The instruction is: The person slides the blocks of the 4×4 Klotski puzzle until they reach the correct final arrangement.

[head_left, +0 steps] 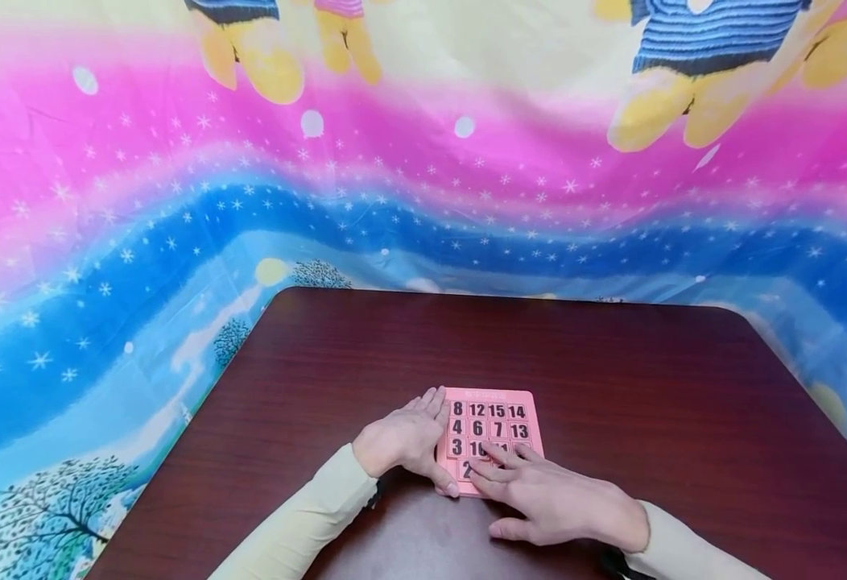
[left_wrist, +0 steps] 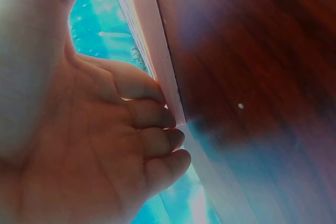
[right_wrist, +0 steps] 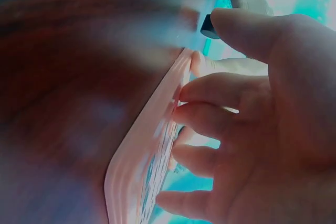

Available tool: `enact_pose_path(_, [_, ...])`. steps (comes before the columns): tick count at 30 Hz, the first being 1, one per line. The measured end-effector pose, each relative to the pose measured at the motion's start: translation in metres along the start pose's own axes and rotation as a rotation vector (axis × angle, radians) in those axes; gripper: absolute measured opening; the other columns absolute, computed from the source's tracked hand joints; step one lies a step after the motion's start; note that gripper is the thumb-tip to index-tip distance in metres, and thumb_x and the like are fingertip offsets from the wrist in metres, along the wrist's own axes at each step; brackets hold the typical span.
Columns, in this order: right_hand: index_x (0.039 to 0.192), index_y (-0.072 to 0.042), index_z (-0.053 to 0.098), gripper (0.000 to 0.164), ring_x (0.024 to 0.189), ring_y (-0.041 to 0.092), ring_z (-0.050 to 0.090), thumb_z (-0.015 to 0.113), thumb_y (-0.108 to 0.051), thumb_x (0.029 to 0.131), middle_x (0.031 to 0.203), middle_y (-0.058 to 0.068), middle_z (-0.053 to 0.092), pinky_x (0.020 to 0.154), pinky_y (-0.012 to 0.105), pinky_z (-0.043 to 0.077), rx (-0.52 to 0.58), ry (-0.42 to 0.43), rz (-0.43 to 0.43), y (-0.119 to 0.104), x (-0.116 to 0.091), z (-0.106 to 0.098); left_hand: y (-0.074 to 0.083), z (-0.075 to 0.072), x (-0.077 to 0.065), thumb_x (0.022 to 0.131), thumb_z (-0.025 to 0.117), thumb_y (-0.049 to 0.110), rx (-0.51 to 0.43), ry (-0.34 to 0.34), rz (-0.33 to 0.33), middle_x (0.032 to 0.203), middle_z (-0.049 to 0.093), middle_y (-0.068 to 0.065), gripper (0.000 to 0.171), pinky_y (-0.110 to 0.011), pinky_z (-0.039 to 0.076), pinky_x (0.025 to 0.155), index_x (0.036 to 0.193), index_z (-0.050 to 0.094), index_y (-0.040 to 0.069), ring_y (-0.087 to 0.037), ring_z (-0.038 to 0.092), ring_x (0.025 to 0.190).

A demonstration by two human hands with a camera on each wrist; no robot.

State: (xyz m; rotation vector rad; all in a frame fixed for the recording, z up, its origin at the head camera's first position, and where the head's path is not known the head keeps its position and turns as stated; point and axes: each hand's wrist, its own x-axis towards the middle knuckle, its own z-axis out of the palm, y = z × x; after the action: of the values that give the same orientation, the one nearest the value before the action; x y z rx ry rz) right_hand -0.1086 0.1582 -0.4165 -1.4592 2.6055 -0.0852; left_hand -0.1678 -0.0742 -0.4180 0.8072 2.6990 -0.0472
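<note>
A pink number sliding puzzle lies flat on the table, its square tiles printed with black numbers. The top row reads 8, 12, 15, 14, and the row below 4, 6, 7, 13. Along the puzzle's left edge rests my left hand, fingers nearly straight and thumb at the lower left corner. My right hand reaches over the lower right part with spread fingers, its fingertips on the lower tiles, some of which it hides. In the right wrist view, those fingertips meet the tile face of the puzzle.
The dark reddish-brown table has rounded far corners. Behind and beside it hangs a colourful cloth with snowflakes, trees and cartoon figures. Dark bands show at both wrists, under light sleeves.
</note>
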Motion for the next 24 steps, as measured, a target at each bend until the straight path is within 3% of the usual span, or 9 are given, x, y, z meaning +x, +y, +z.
enact_pose_path(14, [0.146,-0.014,0.049,0.056,0.144,0.033,0.037,0.045,-0.048,0.101,0.153,0.004,0.045,0.106,0.064,0.040,-0.040,0.026,-0.026,-0.007,0.007,0.003,0.001,0.001,0.000,0.063,0.071,0.079,-0.008,-0.002,-0.001,0.164,0.014,-0.019,0.131,-0.036,0.021,0.125,0.155,0.021,0.000,-0.028,0.015,0.153])
enact_pose_path(24, [0.146,-0.012,0.048,0.058,0.146,0.034,0.034,0.053,-0.045,0.099,0.155,0.008,0.042,0.110,0.063,0.035,0.041,0.007,0.106,0.002,-0.012,-0.005,-0.001,0.001,0.001,0.062,0.071,0.080,-0.008,-0.001,-0.002,0.164,0.013,-0.018,0.132,-0.035,0.020,0.125,0.155,0.021,0.000,-0.027,0.014,0.153])
